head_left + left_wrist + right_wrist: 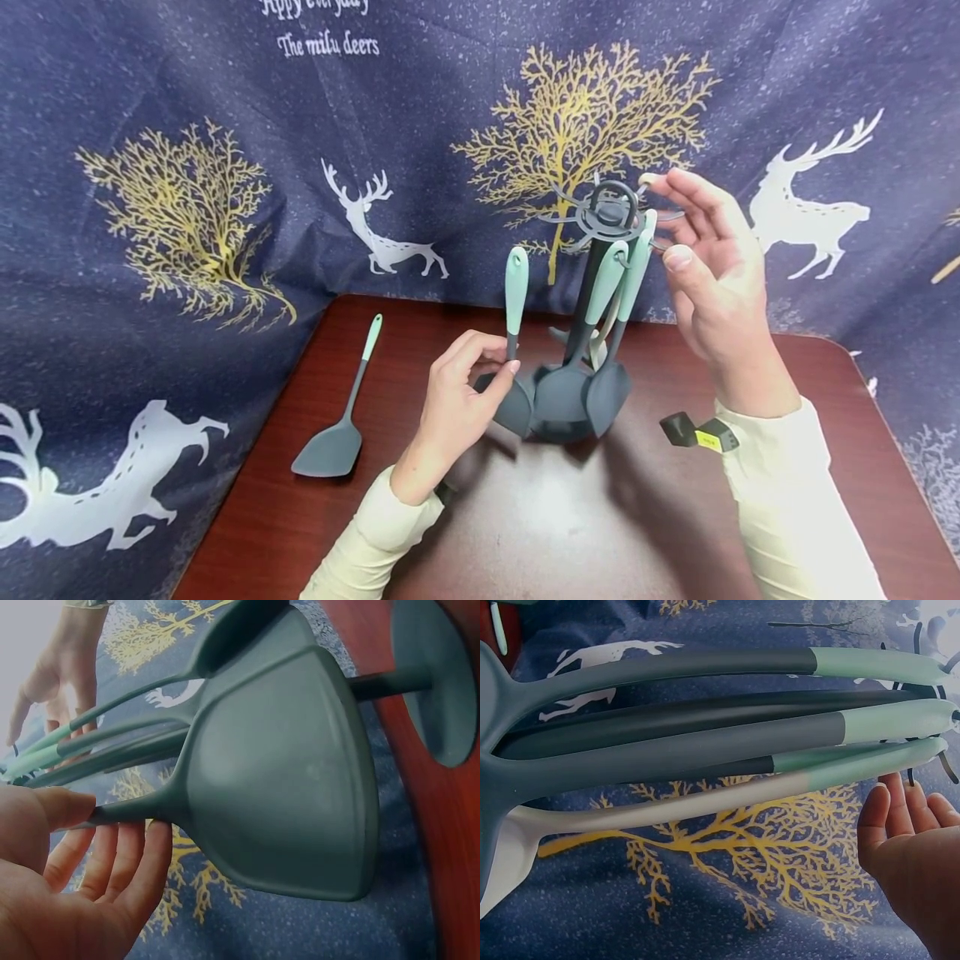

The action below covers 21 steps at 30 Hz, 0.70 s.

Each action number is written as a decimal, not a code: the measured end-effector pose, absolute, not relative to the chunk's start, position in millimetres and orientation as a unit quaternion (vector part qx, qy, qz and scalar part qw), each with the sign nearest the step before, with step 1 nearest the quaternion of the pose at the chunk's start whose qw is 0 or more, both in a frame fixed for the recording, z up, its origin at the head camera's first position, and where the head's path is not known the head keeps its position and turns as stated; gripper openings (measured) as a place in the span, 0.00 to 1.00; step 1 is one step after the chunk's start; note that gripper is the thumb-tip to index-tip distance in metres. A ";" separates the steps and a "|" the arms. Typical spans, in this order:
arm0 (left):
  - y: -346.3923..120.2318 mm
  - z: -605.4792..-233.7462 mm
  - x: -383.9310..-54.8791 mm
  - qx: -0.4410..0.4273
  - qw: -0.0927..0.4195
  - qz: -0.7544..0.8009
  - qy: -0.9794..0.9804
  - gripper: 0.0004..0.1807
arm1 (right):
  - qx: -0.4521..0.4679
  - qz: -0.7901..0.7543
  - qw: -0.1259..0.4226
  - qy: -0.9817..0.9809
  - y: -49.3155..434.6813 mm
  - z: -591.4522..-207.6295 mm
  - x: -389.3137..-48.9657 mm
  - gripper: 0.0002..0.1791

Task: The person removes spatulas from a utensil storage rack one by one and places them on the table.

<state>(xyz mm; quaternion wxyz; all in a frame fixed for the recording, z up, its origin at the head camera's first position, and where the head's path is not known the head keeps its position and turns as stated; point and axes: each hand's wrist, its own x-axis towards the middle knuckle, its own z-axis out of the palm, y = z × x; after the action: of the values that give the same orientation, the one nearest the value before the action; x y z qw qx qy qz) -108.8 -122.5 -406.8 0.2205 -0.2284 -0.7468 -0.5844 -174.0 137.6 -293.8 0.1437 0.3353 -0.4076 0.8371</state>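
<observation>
My left hand [461, 396] pinches the grey shaft of a spatula [515, 287] just below its mint-green handle. Its wide, flat grey blade [281, 780] fills the middle of the left wrist view. Right of it stands a dark utensil rack [585, 292] with a ring of hooks on top and a round base. Several green-handled utensils [606, 287] hang from it, including one with a beige shaft [667, 810]. My right hand [716, 258] is raised beside the hook ring, fingers spread and fingertips right at the hooks, gripping no utensil.
Another grey spatula [333, 446] with a green handle lies on the left of the brown table [255, 533]. Behind the table hangs a dark blue cloth [420, 125] with deer and golden trees. A small black device with a yellow label [705, 435] sits at my right wrist.
</observation>
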 end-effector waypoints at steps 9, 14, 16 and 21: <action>-138.4 -408.3 -108.2 -0.200 0.221 -0.570 -0.766 0.07 | 0.333 0.841 0.144 -0.401 137.9 -293.4 -174.1 0.40; -147.5 -410.5 -107.3 -0.191 0.226 -0.565 -0.770 0.07 | 0.331 0.840 0.144 -0.405 137.7 -293.5 -173.7 0.40; -150.8 -411.6 -107.0 -0.189 0.228 -0.564 -0.771 0.08 | 0.332 0.839 0.143 -0.406 137.7 -293.5 -173.6 0.40; -159.3 -412.6 -104.2 -0.178 0.232 -0.563 -0.773 0.08 | 0.332 0.839 0.139 -0.407 137.5 -294.0 -173.4 0.39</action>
<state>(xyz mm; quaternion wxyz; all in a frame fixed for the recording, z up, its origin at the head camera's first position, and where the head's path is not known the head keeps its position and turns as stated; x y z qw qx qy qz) -104.2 -159.3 -412.6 0.2325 -0.1785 -0.7730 -0.5627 -173.4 137.5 -294.0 0.1390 0.3324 -0.4071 0.8393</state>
